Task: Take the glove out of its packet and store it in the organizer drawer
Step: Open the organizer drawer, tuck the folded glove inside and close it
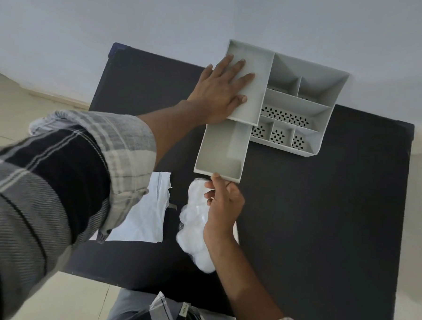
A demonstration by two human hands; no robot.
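Note:
A grey plastic organizer point(313, 91) with several compartments stands at the far side of a black table point(324, 214). Its drawer point(220, 150) is pulled out toward me and looks empty. My left hand point(221, 87) lies flat on the organizer's left top, fingers spread. My right hand point(223, 199) pinches the drawer's front lip with thumb and fingers. A crumpled clear glove point(193, 222) lies on the table just left of my right hand and wrist, touching them. The torn white packet point(146, 210) lies flat further left, partly under my left sleeve.
The table's near edge is close to my body, and pale floor shows to the left. A plain wall rises right behind the organizer. Bare black tabletop stretches to the right of the drawer.

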